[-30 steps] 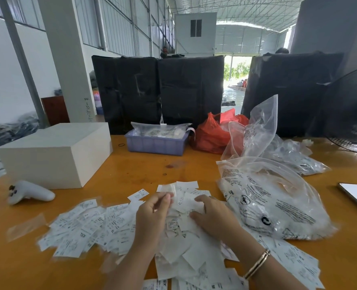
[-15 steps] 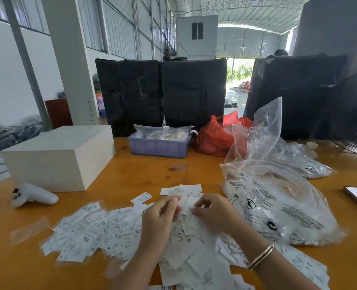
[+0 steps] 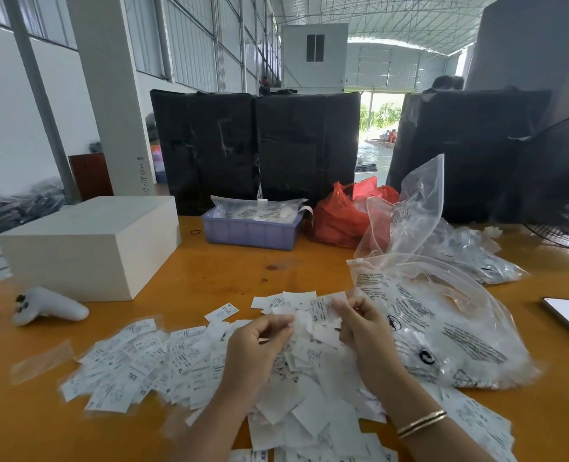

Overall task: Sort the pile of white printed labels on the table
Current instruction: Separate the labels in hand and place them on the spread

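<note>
Left hand point(image 3: 259, 341) and right hand point(image 3: 363, 331), fingers curled and pinching small labels lifted just above the pile of white labels point(image 3: 163, 365) spread on the table point(image 3: 209, 268): 1 careless tug, maybe 2 stuck together, slipping back, mixing up.

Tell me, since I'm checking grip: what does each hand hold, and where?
Left hand pinches labels; right hand pinches a label by its edge.
</note>
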### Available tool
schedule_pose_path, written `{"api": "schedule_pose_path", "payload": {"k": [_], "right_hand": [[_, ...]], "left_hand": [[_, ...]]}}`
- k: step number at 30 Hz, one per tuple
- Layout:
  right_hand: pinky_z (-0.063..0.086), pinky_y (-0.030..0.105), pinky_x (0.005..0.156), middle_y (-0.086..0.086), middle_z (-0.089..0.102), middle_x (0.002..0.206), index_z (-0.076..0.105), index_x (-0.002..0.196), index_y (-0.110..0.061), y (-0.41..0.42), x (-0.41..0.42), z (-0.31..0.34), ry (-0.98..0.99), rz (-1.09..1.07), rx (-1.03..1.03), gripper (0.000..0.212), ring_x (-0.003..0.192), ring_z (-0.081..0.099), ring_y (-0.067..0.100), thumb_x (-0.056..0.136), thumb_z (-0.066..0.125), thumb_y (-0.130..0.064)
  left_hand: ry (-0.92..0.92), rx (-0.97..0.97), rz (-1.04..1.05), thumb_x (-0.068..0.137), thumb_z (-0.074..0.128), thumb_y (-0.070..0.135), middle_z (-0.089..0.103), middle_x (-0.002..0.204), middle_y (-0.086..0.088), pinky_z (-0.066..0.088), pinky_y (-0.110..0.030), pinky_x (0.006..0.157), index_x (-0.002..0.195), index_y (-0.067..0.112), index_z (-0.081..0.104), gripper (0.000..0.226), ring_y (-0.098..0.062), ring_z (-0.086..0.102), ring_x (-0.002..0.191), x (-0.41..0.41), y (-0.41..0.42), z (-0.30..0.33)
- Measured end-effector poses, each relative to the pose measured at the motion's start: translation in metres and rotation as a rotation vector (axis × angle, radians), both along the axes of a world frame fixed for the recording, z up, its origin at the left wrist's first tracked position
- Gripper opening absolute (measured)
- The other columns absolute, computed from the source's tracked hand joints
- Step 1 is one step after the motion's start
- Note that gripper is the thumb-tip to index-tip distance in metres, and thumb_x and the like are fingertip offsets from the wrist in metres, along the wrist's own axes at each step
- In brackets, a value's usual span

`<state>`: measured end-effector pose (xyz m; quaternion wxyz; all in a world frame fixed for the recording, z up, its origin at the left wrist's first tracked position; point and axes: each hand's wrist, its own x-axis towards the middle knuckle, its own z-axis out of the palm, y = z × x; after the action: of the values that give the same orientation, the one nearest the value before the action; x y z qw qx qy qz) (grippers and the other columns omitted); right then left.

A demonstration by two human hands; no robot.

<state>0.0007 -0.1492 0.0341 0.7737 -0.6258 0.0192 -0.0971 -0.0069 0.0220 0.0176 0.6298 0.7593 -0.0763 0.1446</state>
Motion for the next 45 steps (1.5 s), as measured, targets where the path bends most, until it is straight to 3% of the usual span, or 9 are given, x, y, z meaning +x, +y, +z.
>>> {"api": "schedule_pose_path", "payload": {"k": [4,11,23,26,30,36,41,45], "right_hand": [[0.027,0.016,0.04,-0.006,0.037,0.046,0.063,0.059,-0.025,0.01,-0.008,0.003,-0.045,0.086,0.082,0.019,0.041,0.028,0.007,0.067,0.07,-0.041],[0.03,0.014,0.042,-0.011,0.047,0.049,0.069,0.065,-0.025,0.017,-0.011,0.004,-0.181,0.057,0.011,0.014,0.044,0.032,0.003,0.072,0.067,-0.038],[0.027,0.022,0.046,-0.009,0.045,0.05,0.07,0.071,-0.026,0.009,-0.005,-0.003,-0.151,0.004,-0.154,0.024,0.047,0.032,0.006,0.069,0.067,-0.05],[0.029,0.016,0.045,-0.012,0.044,0.049,0.071,0.075,-0.022,0.009,-0.004,-0.005,-0.138,0.042,-0.213,0.032,0.045,0.034,0.003,0.067,0.067,-0.053],[0.027,0.017,0.044,-0.006,0.036,0.049,0.066,0.069,-0.019,0.005,-0.003,-0.006,-0.111,0.078,-0.135,0.036,0.045,0.029,0.006,0.064,0.069,-0.055],[0.027,0.018,0.044,-0.005,0.036,0.05,0.067,0.073,-0.017,0.005,-0.004,-0.007,-0.073,0.117,-0.163,0.034,0.046,0.029,0.007,0.068,0.069,-0.05],[0.023,0.017,0.042,-0.002,0.033,0.051,0.06,0.079,-0.009,0.006,-0.006,-0.003,-0.031,0.129,-0.069,0.036,0.046,0.025,0.009,0.071,0.067,-0.044],[0.024,0.016,0.041,-0.003,0.034,0.048,0.059,0.068,-0.014,0.009,-0.007,-0.003,-0.015,0.127,-0.047,0.027,0.044,0.025,0.01,0.08,0.067,-0.037]], "left_hand": [[-0.003,0.069,-0.015,0.084,0.071,0.02,0.068,0.082,0.031,0.049,-0.007,0.069,0.086,0.04,0.068,0.02,0.012,0.06,0.085,0.0,0.0,0.001],[-0.031,0.139,-0.001,0.084,0.071,0.024,0.064,0.088,0.031,0.051,-0.009,0.073,0.088,0.044,0.065,0.022,0.015,0.058,0.089,-0.001,-0.002,0.001],[-0.076,0.099,-0.041,0.084,0.072,0.018,0.068,0.084,0.029,0.046,-0.004,0.071,0.089,0.042,0.067,0.025,0.012,0.06,0.089,-0.002,-0.002,0.002],[-0.074,0.085,-0.042,0.085,0.07,0.018,0.069,0.083,0.029,0.047,-0.006,0.07,0.089,0.041,0.068,0.023,0.009,0.061,0.087,-0.002,-0.001,0.002],[-0.045,0.084,-0.035,0.087,0.068,0.021,0.067,0.083,0.031,0.048,-0.006,0.068,0.087,0.042,0.068,0.021,0.012,0.059,0.088,-0.002,-0.001,0.003],[0.02,-0.007,-0.042,0.086,0.067,0.032,0.069,0.088,0.026,0.055,-0.019,0.073,0.093,0.035,0.071,0.009,0.001,0.065,0.087,0.0,-0.001,0.002],[0.053,-0.012,-0.074,0.088,0.065,0.028,0.071,0.082,0.022,0.049,-0.009,0.065,0.085,0.036,0.071,0.011,0.005,0.064,0.082,-0.002,-0.001,0.004],[0.053,0.017,-0.07,0.087,0.066,0.027,0.069,0.082,0.026,0.048,-0.007,0.064,0.083,0.036,0.07,0.011,0.008,0.063,0.083,-0.002,-0.002,0.005]]}}
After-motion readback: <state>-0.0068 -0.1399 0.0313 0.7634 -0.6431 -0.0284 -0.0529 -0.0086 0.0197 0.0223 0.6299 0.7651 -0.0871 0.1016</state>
